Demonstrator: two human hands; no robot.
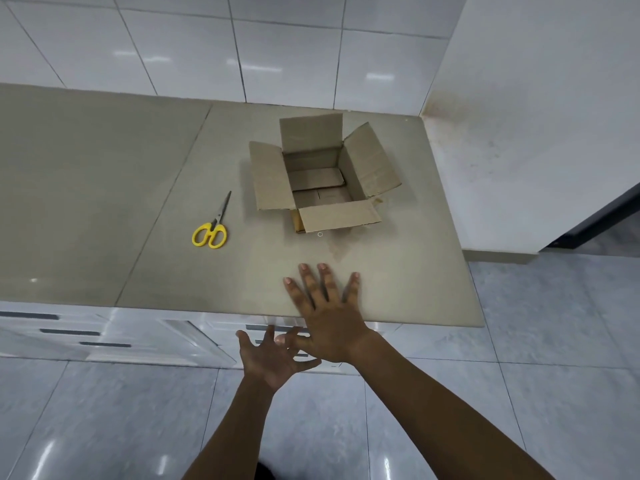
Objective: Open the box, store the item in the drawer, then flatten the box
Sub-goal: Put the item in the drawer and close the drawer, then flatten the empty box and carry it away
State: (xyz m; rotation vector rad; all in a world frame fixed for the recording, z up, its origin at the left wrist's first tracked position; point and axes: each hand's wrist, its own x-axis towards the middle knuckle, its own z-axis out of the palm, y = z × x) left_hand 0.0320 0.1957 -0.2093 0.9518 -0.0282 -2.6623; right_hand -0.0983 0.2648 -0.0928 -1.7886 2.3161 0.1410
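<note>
1. Box [322, 174] work is what remains, I judge: nearest the viewer, the left hand [273, 358] hangs empty with fingers spread, in front of the white drawer fronts [273, 328] below the counter edge.
2. Just beyond and to its right, the right hand [329, 317] is flat and spread over the countertop [138, 202] rim, grasping nothing (contact with the surface is hard to confirm).
3. Ahead of that hand, the box stands with all four flaps folded out; no item shows inside, only cardboard.
4. Left of the box, well ahead of the left hand, lie yellow-handled scissors [211, 226].
5. Storing looks finished, so flattening comes next: both hands must reach forward, take the box and collapse its walls.
</note>
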